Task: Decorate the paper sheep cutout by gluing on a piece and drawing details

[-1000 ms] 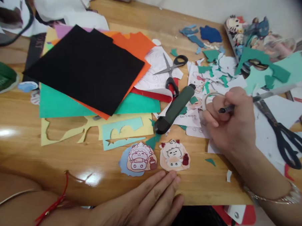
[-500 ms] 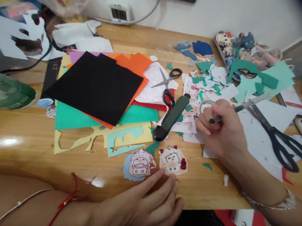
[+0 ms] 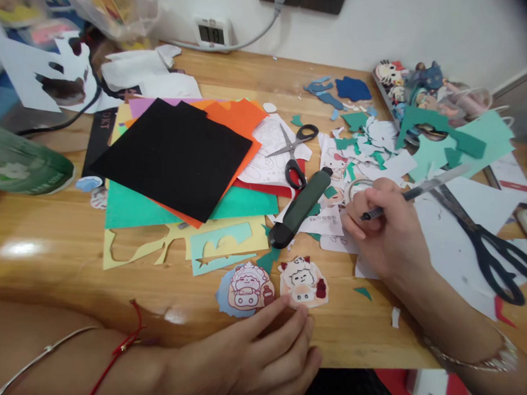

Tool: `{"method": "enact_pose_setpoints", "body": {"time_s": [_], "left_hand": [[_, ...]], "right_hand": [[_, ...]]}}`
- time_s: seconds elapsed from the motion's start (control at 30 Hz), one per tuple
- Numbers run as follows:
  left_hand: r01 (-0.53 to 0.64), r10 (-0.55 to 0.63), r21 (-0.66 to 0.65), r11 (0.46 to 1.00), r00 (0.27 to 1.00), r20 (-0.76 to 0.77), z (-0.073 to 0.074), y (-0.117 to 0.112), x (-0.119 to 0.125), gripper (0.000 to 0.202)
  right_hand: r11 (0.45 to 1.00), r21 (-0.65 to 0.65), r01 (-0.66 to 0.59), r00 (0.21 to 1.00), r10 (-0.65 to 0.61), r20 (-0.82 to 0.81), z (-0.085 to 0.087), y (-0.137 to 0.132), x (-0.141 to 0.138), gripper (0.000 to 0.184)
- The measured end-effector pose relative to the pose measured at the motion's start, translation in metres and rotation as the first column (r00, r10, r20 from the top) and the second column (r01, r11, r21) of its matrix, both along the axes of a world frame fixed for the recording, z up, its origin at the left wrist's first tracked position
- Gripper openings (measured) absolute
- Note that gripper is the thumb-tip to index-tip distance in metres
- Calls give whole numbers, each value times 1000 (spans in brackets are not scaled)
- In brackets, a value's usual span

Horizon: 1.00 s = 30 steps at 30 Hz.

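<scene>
Two small paper cutouts of a cartoon figure lie side by side near the table's front edge. The right cutout (image 3: 302, 277) is cream with dark red ears and a dark red bottle. On the left, a line-drawn cutout (image 3: 247, 288) rests over a blue piece. My left hand (image 3: 265, 349) lies with fingers stretched out, its fingertips at the lower edge of the right cutout. Raised over the paper scraps, my right hand (image 3: 389, 227) is closed round a pen (image 3: 414, 192), whose dark tip points left. A dark green cutter-like tool (image 3: 301, 208) lies between the cutouts and the scraps.
Small scissors (image 3: 293, 147) lie beside a stack of coloured sheets topped by a black sheet (image 3: 174, 157). Larger scissors (image 3: 488, 249) rest on white paper at right. Green and white scraps (image 3: 374, 140) spread in the middle. A green bottle (image 3: 23, 158) is at left, a clock (image 3: 212, 32) behind.
The view has shifted slightly, so the things at left appear a little further right. Both hands keep the same pose, and the cutouts have not moved on the table.
</scene>
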State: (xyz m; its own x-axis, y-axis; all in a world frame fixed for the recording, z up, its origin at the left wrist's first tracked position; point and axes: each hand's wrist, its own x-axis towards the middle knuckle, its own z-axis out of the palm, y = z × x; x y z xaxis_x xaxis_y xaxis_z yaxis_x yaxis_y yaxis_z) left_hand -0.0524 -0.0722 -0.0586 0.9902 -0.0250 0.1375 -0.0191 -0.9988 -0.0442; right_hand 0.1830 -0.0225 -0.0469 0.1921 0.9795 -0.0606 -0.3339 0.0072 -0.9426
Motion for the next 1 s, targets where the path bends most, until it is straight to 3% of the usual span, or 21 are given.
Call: {"method": "enact_pose_setpoints", "body": {"time_s": [0.33,0.53,0.73,1.0], "left_hand": [[6,-6,-8,1000,1000,13,3,4,2,38],[-2,2,-21,1000,1000,16,4,4,1,38],[1,-1,-14,1000,1000,11,4,5,1,39],[-8,8,-11,1000,1000,26,4,4,0,38]], "right_hand": [[998,49,-28,992,21,124,2,-7,-8,31],[971,104,-216,958,189,217,-3,-12,-10,19],[949,155,-275,903,200,380,1,-14,-15,18],[918,154,-364,844,256,472,0,-17,-24,21]]}}
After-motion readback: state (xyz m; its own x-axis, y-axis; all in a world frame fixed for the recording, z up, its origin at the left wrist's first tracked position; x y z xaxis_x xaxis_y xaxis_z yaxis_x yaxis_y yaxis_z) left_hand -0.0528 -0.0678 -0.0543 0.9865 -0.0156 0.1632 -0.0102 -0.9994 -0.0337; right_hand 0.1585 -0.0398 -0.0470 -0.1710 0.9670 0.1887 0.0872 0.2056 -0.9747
